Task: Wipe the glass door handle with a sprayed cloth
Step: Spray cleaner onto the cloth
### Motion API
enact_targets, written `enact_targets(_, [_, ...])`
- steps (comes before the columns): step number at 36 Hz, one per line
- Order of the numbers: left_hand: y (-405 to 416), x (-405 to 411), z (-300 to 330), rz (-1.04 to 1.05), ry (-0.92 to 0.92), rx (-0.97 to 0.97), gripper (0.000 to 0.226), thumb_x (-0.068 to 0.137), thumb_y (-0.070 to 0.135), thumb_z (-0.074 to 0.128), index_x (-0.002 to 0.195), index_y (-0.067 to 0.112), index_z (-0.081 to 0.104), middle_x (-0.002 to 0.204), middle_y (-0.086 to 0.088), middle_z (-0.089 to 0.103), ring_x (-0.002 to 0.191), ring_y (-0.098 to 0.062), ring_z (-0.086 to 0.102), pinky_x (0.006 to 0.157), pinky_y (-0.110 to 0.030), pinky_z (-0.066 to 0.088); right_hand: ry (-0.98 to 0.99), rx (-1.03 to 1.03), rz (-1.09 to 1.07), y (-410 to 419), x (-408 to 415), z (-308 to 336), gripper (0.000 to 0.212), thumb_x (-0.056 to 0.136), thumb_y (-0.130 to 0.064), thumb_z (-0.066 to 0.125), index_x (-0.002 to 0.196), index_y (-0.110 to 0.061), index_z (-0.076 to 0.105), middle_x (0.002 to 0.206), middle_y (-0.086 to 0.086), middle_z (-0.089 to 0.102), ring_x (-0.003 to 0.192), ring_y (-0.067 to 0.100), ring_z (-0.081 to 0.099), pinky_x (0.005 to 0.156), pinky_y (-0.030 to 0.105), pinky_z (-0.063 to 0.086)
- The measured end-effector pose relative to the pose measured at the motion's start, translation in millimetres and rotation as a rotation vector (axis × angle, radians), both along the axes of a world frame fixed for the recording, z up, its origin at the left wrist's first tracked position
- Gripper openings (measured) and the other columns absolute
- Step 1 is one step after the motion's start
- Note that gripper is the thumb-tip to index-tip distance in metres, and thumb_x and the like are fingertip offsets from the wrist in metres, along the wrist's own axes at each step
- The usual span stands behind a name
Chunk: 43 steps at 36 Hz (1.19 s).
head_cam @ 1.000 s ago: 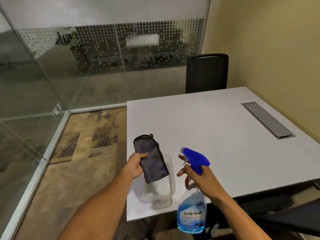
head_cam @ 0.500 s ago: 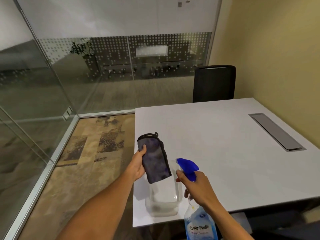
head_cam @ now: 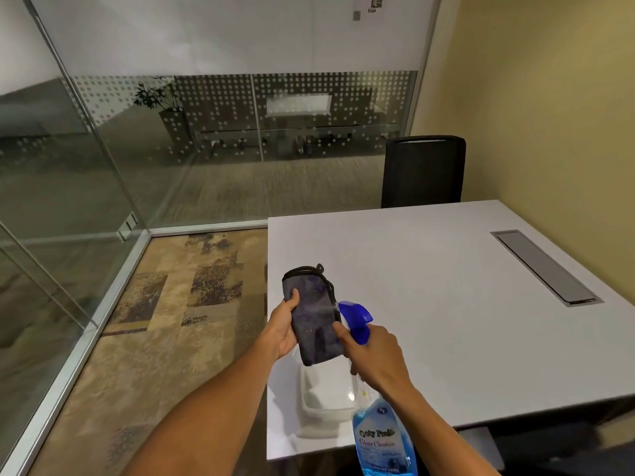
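My left hand [head_cam: 281, 329] holds a folded dark grey cloth [head_cam: 313, 316] upright over the table's near left corner. My right hand [head_cam: 372, 353] grips the neck of a clear spray bottle [head_cam: 383, 438] of blue glass cleaner, with a finger on the trigger. Its blue nozzle [head_cam: 354, 312] points at the cloth from a few centimetres away, and a faint mist shows between them. The glass door [head_cam: 51, 187] stands to the left. I cannot make out its handle.
A white table [head_cam: 429, 286] fills the right side, with a clear plastic tub [head_cam: 326, 393] under the cloth and a grey cable hatch [head_cam: 546, 267] at its far right. A black chair [head_cam: 424, 171] stands behind it. Patterned carpet [head_cam: 165, 321] lies between table and glass wall.
The bottle has moved up and left, bringing its nozzle right up to the cloth, and spray mist now shows. The cloth stays in my left hand. The camera has tilted up.
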<state>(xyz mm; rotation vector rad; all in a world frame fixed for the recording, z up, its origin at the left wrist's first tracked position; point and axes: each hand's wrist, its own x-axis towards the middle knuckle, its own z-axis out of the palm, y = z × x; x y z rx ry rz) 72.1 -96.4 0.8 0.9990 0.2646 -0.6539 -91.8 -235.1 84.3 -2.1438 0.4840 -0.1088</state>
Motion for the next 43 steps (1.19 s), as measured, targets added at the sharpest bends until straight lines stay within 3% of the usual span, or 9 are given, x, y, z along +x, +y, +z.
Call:
enact_targets(4, [0.1, 2.8, 0.0, -0.012, 0.004, 0.007, 0.051, 0.101, 0.045, 0.051, 0.14, 0.012, 0.055, 0.126, -0.019, 0.071, 0.119, -0.037, 0.067, 0.095, -0.051, 0.057, 0.01, -0.016, 0.007, 0.5, 5.5, 0.9, 0.046, 0.084, -0.071, 0.049, 0.078, -0.026, 0.056, 0.061, -0.004, 0.067, 0.051, 0.011, 0.067, 0.065, 0.028, 0.06])
enact_targets(11, [0.1, 5.7, 1.0, -0.018, 0.007, 0.009, 0.049, 0.101, 0.044, 0.052, 0.14, 0.013, 0.055, 0.127, -0.019, 0.07, 0.117, -0.038, 0.067, 0.087, -0.049, 0.06, -0.008, -0.049, -0.035, -2.1, 12.2, -0.3, 0.067, 0.066, -0.089, 0.036, 0.073, -0.025, 0.056, 0.065, 0.001, 0.069, 0.061, 0.018, 0.07, 0.069, 0.04, 0.062])
enact_targets(15, [-0.1, 9.2, -0.4, -0.039, -0.014, 0.006, 0.048, 0.102, 0.042, 0.052, 0.139, 0.012, 0.056, 0.127, -0.019, 0.07, 0.119, -0.037, 0.067, 0.102, -0.056, 0.053, 0.005, -0.032, -0.058, -3.9, 12.3, 0.1, 0.049, 0.08, -0.075, 0.049, 0.08, -0.026, 0.055, 0.066, -0.002, 0.068, 0.054, 0.014, 0.069, 0.068, 0.037, 0.063])
enact_targets(18, [-0.1, 11.8, -0.9, -0.046, -0.022, 0.018, 0.048, 0.101, 0.043, 0.052, 0.139, 0.013, 0.056, 0.127, -0.018, 0.07, 0.12, -0.037, 0.066, 0.107, -0.057, 0.049, 0.013, -0.043, -0.062, -5.6, 11.1, -2.8, 0.049, 0.085, -0.07, 0.052, 0.077, -0.022, 0.057, 0.062, -0.001, 0.068, 0.052, 0.014, 0.069, 0.068, 0.038, 0.063])
enact_targets(29, [6.4, 17.7, 0.8, -0.012, 0.01, 0.017, 0.052, 0.1, 0.045, 0.054, 0.141, 0.014, 0.055, 0.127, -0.018, 0.071, 0.119, -0.037, 0.067, 0.1, -0.055, 0.054, 0.075, -0.046, 0.042, 2.1, -7.6, -22.5, 0.045, 0.083, -0.071, 0.054, 0.074, -0.027, 0.055, 0.06, -0.003, 0.066, 0.052, 0.01, 0.067, 0.061, 0.024, 0.059])
enact_targets(33, [9.2, 13.2, 4.2, -0.042, 0.01, 0.001, 0.05, 0.101, 0.046, 0.051, 0.138, 0.013, 0.058, 0.127, -0.017, 0.071, 0.119, -0.036, 0.067, 0.098, -0.051, 0.055, 0.042, -0.062, 0.043, 5.3, -9.5, -21.3, 0.043, 0.083, -0.071, 0.054, 0.072, -0.029, 0.052, 0.059, -0.004, 0.063, 0.056, 0.01, 0.068, 0.058, 0.018, 0.05])
enact_targets(36, [9.7, 10.2, 4.0, -0.062, 0.021, -0.006, 0.049, 0.102, 0.045, 0.05, 0.138, 0.012, 0.058, 0.125, -0.018, 0.072, 0.119, -0.037, 0.067, 0.099, -0.051, 0.055, -0.009, -0.074, 0.04, 7.2, -6.4, -16.4, 0.044, 0.08, -0.076, 0.049, 0.077, -0.032, 0.054, 0.062, -0.007, 0.063, 0.061, 0.011, 0.068, 0.062, 0.021, 0.053])
enact_targets(40, [8.3, 5.7, 6.1, -0.08, 0.054, -0.01, 0.048, 0.103, 0.043, 0.05, 0.139, 0.012, 0.056, 0.124, -0.019, 0.072, 0.117, -0.037, 0.068, 0.088, -0.049, 0.059, -0.036, -0.051, 0.007, 7.4, 1.3, -6.4, 0.041, 0.081, -0.07, 0.053, 0.071, -0.031, 0.053, 0.061, -0.005, 0.064, 0.063, 0.016, 0.069, 0.065, 0.026, 0.056])
enact_targets(43, [7.3, 5.7, 7.3, -0.115, 0.058, -0.009, 0.049, 0.102, 0.044, 0.05, 0.14, 0.013, 0.055, 0.126, -0.019, 0.071, 0.119, -0.037, 0.067, 0.092, -0.05, 0.058, -0.048, -0.022, -0.011, 7.2, 5.6, 2.1, 0.04, 0.081, -0.068, 0.053, 0.073, -0.029, 0.054, 0.064, -0.003, 0.066, 0.062, 0.016, 0.07, 0.065, 0.025, 0.057])
